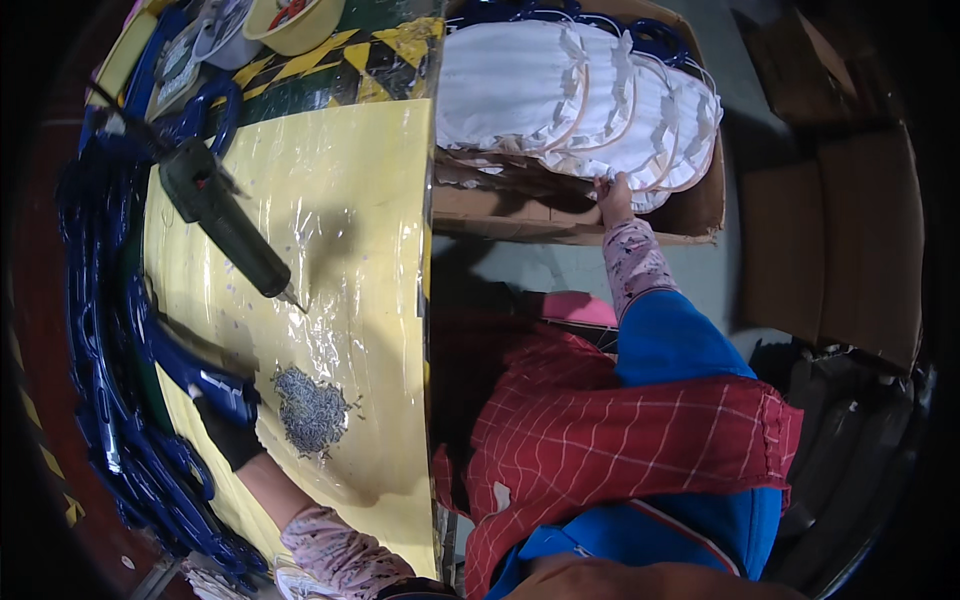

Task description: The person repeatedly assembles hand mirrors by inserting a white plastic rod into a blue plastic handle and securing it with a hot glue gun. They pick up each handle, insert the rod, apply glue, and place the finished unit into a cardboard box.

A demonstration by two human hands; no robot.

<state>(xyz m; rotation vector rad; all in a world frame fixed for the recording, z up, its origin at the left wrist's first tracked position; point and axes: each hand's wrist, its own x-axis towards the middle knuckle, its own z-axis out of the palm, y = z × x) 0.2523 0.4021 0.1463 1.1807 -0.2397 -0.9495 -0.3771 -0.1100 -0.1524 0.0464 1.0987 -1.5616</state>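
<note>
My left hand [232,432], in a dark glove with a bare fingertip showing, grips the end of a glossy dark blue curved plastic part [190,368] over the yellow work surface [370,250]. Beside that hand lies a pile of small grey screws [310,412]. A dark electric screwdriver [232,228] hangs above the surface, its bit pointing down and to the right. Far to the right, my right hand [615,198] is bare and pinches the near edge of a white oval fabric-covered panel [645,125], one of several overlapping in an open cardboard box [510,218].
Many blue plastic parts [105,400] are stacked along the table's left side. A yellow bowl [295,30] and a grey bowl [222,42] stand at the far end, near yellow-black tape [345,68]. Brown cartons [830,240] stand on the right.
</note>
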